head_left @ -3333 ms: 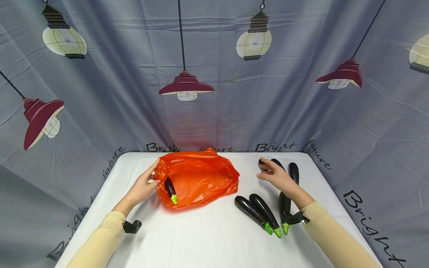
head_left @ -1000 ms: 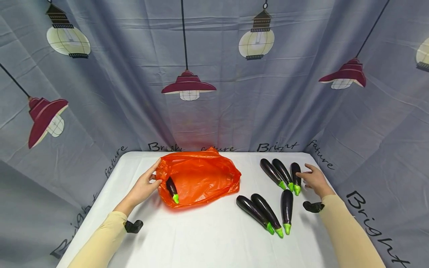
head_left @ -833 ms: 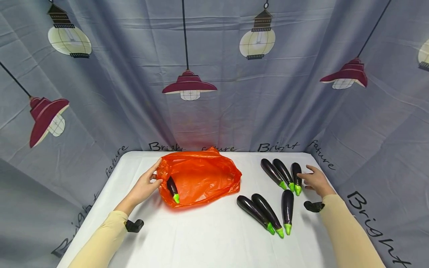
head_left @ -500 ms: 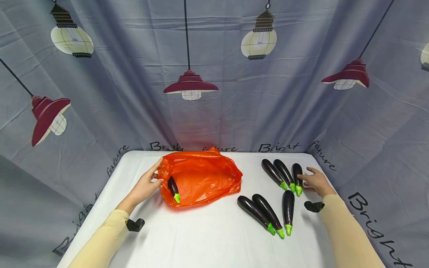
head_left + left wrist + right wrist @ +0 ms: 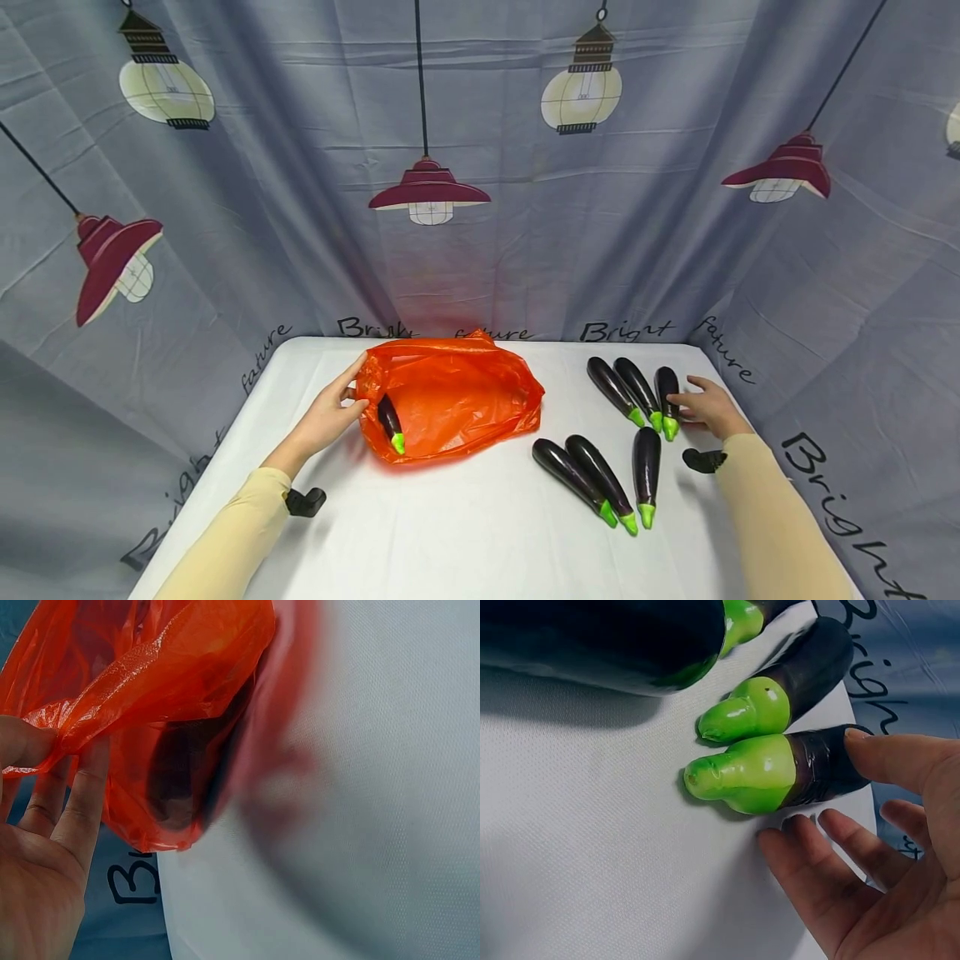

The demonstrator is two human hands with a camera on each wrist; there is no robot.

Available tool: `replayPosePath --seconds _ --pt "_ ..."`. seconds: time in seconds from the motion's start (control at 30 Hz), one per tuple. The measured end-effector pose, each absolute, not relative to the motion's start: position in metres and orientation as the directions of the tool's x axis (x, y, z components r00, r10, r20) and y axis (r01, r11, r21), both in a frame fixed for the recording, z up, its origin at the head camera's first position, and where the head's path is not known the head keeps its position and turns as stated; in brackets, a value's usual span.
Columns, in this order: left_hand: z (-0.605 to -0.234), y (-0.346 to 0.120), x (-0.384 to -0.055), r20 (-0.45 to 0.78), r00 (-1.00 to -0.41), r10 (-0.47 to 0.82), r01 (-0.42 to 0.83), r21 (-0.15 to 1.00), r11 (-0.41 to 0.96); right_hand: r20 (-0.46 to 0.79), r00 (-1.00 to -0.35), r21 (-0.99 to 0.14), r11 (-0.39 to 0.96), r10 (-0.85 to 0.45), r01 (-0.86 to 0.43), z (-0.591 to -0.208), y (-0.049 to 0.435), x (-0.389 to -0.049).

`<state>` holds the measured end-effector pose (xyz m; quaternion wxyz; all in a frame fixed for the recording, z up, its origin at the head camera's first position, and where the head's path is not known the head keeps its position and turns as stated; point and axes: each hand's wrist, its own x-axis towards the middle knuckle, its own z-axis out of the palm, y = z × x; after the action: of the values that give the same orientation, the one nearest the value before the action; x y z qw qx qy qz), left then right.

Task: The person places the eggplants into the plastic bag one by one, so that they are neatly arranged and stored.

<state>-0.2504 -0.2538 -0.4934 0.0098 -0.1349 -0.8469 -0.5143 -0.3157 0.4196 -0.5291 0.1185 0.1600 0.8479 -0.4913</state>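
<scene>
My left hand [image 5: 325, 421] pinches the left rim of an orange plastic bag [image 5: 465, 400], its thumb and fingers on the film in the left wrist view. The bag lies with its mouth toward me, and one eggplant [image 5: 390, 423] with a green stem end is inside at the left. At the far right, my right hand [image 5: 708, 406] touches the rightmost back eggplant [image 5: 667, 396] with its thumb. The other fingers [image 5: 810, 877] stay loosely spread beside that eggplant in the right wrist view, not wrapped round it. Two more eggplants, the left one [image 5: 613, 389] and the middle one [image 5: 637, 392], lie beside it.
Nearer the front of the white table [image 5: 420, 533] lie a pair of eggplants [image 5: 573, 482] and a single one [image 5: 646, 475]. A grey curtain [image 5: 495, 267] printed with lamps hangs behind and beside the table. Each wrist wears a black camera mount.
Since the earliest frame, my right hand has moved right, from above the back left eggplant to the rightmost one. It stays there over the last second. My left hand keeps holding the bag.
</scene>
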Motion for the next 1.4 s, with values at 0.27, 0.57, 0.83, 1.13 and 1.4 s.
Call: replayPosePath --seconds 0.27,0.57,0.83,1.13,1.4 --pt "-0.494 -0.253 -0.252 0.157 -0.963 0.221 0.241 0.869 0.432 -0.351 -0.926 -0.794 0.478 0.142 0.374 -0.534 0.422 -0.319" --pt "-0.491 -0.252 -0.251 0.154 -0.963 0.222 0.238 0.872 0.427 -0.355 -0.926 -0.802 0.467 0.129 0.372 -0.532 0.42 -0.321" --pt "-0.492 -0.253 -0.251 0.152 -0.963 0.222 0.238 0.866 0.44 -0.343 -0.933 -0.806 0.476 0.108 0.351 -0.53 0.417 -0.319" --pt "-0.491 -0.253 -0.251 0.161 -0.962 0.223 0.246 0.866 0.435 -0.359 -0.927 -0.805 0.467 0.107 0.366 -0.531 0.415 -0.32" --pt "-0.491 -0.252 -0.25 0.154 -0.963 0.222 0.24 0.867 0.436 -0.353 -0.928 -0.799 0.48 0.115 0.364 -0.527 0.411 -0.317"
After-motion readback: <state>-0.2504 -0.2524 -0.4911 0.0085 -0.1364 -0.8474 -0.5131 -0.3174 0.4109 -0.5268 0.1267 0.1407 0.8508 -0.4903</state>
